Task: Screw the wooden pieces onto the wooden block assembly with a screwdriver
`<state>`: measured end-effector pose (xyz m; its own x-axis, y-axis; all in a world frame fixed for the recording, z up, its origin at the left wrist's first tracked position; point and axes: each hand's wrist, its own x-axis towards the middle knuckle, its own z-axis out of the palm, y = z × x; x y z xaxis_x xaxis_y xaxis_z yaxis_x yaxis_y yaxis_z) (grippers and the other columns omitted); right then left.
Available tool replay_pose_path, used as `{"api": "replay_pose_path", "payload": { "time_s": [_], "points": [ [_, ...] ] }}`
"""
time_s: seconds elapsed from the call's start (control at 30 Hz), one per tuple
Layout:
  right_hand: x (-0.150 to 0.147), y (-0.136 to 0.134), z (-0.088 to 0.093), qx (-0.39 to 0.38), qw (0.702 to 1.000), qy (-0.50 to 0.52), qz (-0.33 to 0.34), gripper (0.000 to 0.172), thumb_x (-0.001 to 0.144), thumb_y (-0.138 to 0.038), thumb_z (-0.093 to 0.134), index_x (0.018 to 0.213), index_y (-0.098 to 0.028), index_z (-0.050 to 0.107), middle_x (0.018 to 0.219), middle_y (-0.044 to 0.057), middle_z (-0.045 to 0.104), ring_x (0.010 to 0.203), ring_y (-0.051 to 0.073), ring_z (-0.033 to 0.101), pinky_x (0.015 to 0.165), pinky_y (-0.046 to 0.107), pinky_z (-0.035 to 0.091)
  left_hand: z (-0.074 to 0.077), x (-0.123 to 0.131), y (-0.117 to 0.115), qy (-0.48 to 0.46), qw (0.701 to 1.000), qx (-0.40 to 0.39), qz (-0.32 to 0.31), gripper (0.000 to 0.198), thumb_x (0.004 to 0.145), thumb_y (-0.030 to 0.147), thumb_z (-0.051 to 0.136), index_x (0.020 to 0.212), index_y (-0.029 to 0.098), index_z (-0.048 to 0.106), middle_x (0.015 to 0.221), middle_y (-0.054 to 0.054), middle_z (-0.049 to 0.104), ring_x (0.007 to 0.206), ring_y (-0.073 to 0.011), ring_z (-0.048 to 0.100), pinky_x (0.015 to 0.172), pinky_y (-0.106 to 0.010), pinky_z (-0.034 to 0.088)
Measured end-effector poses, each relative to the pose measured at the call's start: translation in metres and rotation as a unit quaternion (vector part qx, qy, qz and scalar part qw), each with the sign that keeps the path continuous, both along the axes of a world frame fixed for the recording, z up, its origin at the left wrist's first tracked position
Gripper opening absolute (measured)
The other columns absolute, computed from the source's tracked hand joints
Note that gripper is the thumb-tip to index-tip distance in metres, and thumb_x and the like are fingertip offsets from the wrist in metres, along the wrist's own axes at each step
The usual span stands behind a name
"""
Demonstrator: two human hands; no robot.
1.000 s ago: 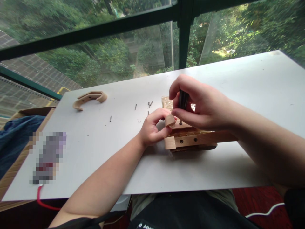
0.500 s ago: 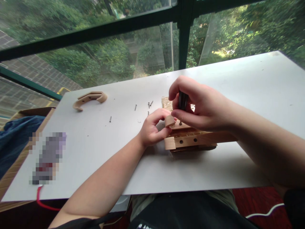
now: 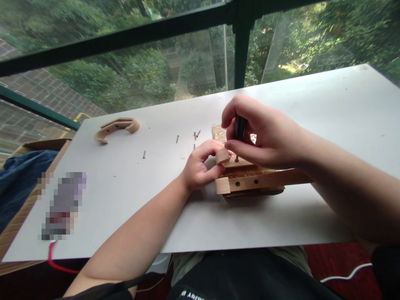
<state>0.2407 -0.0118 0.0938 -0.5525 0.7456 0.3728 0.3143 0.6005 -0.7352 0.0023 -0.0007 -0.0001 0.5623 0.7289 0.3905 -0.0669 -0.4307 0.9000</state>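
My right hand (image 3: pixel 256 133) is closed around the dark handle of a screwdriver (image 3: pixel 240 127). The screwdriver stands nearly upright, its tip at a screw in a light wooden piece (image 3: pixel 240 161). My left hand (image 3: pixel 201 166) pinches the rounded end of that wooden piece (image 3: pixel 222 156) between thumb and fingers. In front of it lies a similar wooden strip (image 3: pixel 246 183) with two dark screws set in it. Both strips rest on a block partly wrapped in clear film (image 3: pixel 219 132); my right hand and forearm hide much of it.
A curved wooden piece (image 3: pixel 117 128) lies at the far left of the white table (image 3: pixel 131 225). Several loose screws (image 3: pixel 178 138) are scattered left of the work. A pixelated item (image 3: pixel 64 206) with a red cord sits at the left edge, near a cardboard box (image 3: pixel 46 160) holding blue cloth.
Both hands keep their places on the wooden piece and screwdriver. The right hand's grip on the handle looks almost the same; the view has shifted very slightly.
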Motion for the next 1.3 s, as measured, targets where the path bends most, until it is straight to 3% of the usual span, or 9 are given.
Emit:
{"api": "replay_pose_path", "payload": {
  "time_s": [1.3],
  "points": [
    [0.0004,0.0033,-0.0004,-0.035,0.999,0.038,0.018,0.024,0.096,-0.016,0.065,0.114,-0.020,0.049,0.090,0.000,0.066,0.075,0.007,0.062,0.066,0.026,0.050,-0.0008,0.0010,-0.0009,-0.014,1.000,-0.005,0.000,0.036,0.090,0.050,0.082,0.101,0.017,0.078,0.116,-0.009,0.083,0.109,-0.0119,0.076,0.106,-0.026,0.061]
  ]
}}
